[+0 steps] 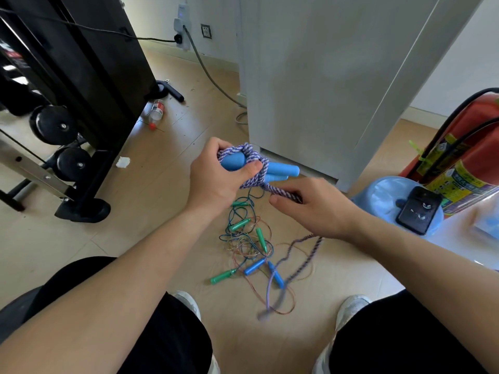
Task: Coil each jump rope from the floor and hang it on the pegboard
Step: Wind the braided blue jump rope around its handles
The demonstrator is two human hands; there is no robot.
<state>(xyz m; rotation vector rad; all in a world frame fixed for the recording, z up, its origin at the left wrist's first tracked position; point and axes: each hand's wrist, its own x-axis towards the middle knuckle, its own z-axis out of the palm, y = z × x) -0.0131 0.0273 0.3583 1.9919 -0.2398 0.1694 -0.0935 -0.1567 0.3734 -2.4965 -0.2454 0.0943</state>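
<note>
Noted one braided rope (253, 157), a coarse purple-and-white twist, wrapped around two smooth blue plastic handles (283, 170) of rounded cylinder shape. Found this bundle held above the floor (151, 217), before the base of a white cabinet (310, 76), clamped in the left hand (216, 179) with the thumb pressed across the wraps. Traced the loose tail down past the right hand (318, 209) to the floor; blurred at its end. Logged a tangle of thin cords (247, 242) with tapered green and blue handles, lying on the floor between the shoes and the hands. Rated the floor pale, smooth and jointed. Recorded a black weight rack (67, 76) left, a red extinguisher (464, 168) right, and a dark phone (420, 210) near it. Saw the right hand palm down, pinching the rope between thumb and fingers just below the bundle.
</note>
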